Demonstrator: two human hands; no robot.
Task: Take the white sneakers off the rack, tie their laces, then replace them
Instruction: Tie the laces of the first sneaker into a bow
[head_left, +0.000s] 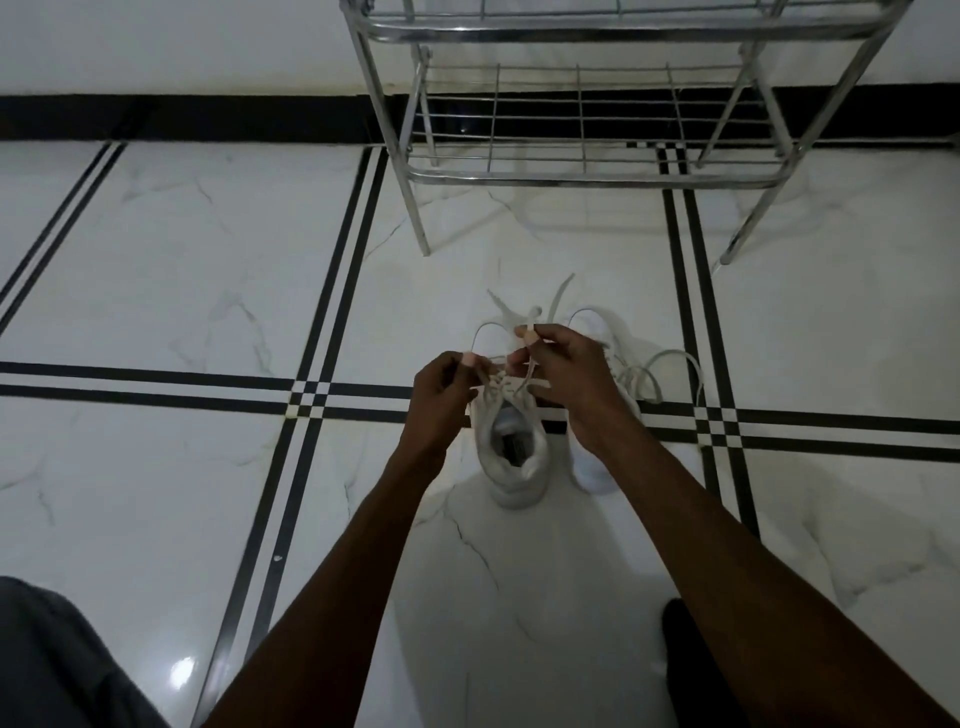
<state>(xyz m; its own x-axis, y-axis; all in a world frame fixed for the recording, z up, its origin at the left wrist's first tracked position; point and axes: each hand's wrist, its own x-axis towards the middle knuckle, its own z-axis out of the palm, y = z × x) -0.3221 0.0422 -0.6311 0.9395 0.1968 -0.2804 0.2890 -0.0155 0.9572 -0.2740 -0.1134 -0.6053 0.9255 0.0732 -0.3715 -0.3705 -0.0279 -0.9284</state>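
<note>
Two white sneakers stand side by side on the floor in front of the rack, toes pointing away from me. Over the left sneaker (514, 457), my left hand (441, 395) pinches one lace end and my right hand (566, 374) pinches a lace loop (532, 314) above the tongue. My right forearm partly hides the right sneaker (589, 467); its loose laces (670, 364) trail on the floor to its right.
A metal shoe rack (587, 171) stands just beyond the sneakers against the wall, and nothing sits on its lower wire shelf. The floor is white marble tile with black double stripes (322, 395). Grey clothing (62, 665) shows at bottom left.
</note>
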